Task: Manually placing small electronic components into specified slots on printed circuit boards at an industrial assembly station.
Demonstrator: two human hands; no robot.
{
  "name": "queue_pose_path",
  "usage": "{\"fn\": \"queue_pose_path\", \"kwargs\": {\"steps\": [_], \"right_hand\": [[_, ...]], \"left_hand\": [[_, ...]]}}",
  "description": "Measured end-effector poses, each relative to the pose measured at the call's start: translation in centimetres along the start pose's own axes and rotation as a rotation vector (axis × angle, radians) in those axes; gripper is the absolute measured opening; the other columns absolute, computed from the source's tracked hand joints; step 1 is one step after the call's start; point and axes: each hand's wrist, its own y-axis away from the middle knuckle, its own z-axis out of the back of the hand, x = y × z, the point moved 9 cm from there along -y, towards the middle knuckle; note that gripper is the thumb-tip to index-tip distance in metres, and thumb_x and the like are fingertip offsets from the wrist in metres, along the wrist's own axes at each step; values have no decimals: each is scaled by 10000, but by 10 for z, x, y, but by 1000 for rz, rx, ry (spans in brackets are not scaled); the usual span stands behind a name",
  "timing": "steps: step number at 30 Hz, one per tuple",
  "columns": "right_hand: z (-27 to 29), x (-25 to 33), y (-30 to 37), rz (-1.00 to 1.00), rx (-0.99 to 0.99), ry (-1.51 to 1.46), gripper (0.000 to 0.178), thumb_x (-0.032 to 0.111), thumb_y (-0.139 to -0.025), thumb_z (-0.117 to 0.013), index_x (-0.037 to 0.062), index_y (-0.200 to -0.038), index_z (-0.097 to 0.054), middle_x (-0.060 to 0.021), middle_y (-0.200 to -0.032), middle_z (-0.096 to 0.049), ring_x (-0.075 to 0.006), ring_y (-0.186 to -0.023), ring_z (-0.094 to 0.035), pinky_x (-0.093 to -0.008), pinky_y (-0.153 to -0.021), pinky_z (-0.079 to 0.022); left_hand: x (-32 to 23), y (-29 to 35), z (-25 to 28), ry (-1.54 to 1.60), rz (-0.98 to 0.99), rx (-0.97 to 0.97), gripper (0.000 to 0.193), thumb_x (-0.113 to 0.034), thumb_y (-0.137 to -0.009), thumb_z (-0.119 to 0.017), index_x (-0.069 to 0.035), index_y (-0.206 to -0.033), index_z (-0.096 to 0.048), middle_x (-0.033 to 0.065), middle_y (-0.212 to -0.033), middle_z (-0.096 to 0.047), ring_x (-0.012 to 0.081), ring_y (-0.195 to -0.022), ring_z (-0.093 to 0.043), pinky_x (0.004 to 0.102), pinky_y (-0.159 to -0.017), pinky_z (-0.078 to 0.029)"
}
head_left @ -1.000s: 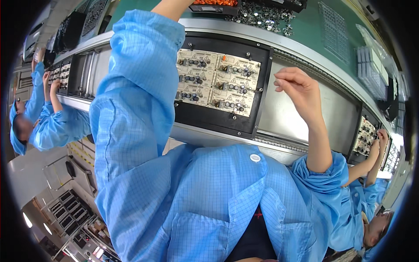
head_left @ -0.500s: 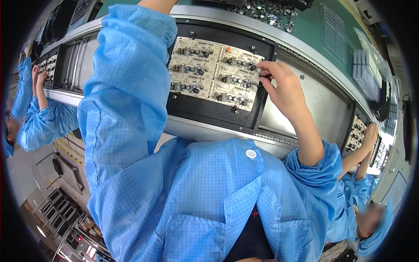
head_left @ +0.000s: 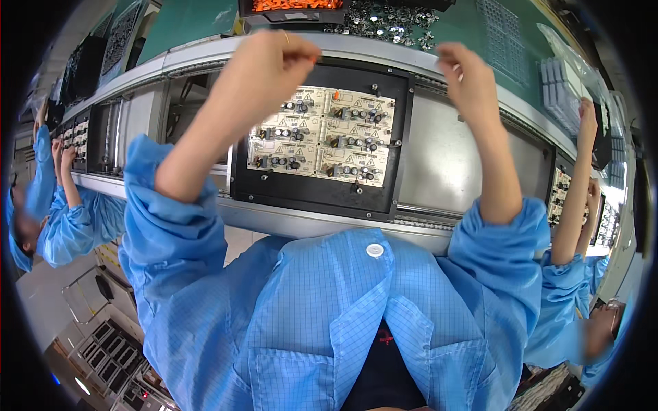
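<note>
A cream panel of circuit boards (head_left: 321, 140), carrying rows of black cylindrical capacitors, lies in a black frame (head_left: 312, 200) on the conveyor. One small orange part (head_left: 336, 94) stands near the panel's far edge. My left hand (head_left: 264, 75) is above the frame's far left corner, covering part of the panel. Its fingertips pinch a small orange component (head_left: 313, 59). To the right of the frame, my right hand (head_left: 469, 82) hovers over the far rail near the loose metal pieces (head_left: 391, 26). Its fingers are curled together and slightly blurred; anything between them is too small to see.
An orange-filled black bin (head_left: 295, 14) stands on the green bench (head_left: 195, 24) beyond the conveyor rail (head_left: 171, 63). Clear plastic trays (head_left: 562, 85) are stacked at the far right. People in blue work at similar boards on both sides.
My left hand has come back into view with an orange component. My right hand has left the panel's right edge and moved up and right. The frame appears shifted left and slightly lower.
</note>
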Motion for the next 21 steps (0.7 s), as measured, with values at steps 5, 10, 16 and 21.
{"fn": "queue_pose_path", "kwargs": {"steps": [5, 10, 16, 21], "right_hand": [[-18, -42, -28, 28, -12, -106, 265, 5, -860, -639, 45, -1122, -644, -108, -983, -700, -202, -823, -655, -293, -744, -516], [-34, -53, -32, 19, 24, -141, 260, -2, -870, -629, 34, -1127, -648, -90, -989, -695, -173, -831, -648, -286, -758, -514], [-32, -66, -30, -67, 54, -128, 263, 25, -894, -623, 41, -1154, -654, -78, -985, -685, -156, -844, -654, -274, -770, -515], [-25, -92, -23, -146, 33, -283, 241, 71, -928, -610, 36, -1159, -671, -61, -1016, -692, -129, -895, -647, -254, -818, -509]], "left_hand": [[-2, 29, -39, 38, 62, 88, 123, -36, -850, -648, 53, -931, -676, 181, -826, -705, 277, -787, -706, 339, -702, -551], [-5, 38, -60, -29, -10, 145, 92, -30, -814, -670, 45, -868, -669, 193, -815, -679, 331, -804, -672, 391, -734, -536], [-10, 41, -73, -164, -145, 186, 67, -28, -793, -661, 36, -812, -659, 202, -805, -655, 376, -850, -631, 449, -799, -502], [-10, 41, -77, -203, -167, 228, 66, -22, -801, -641, 42, -789, -650, 210, -798, -650, 387, -833, -624, 456, -794, -498]]}}
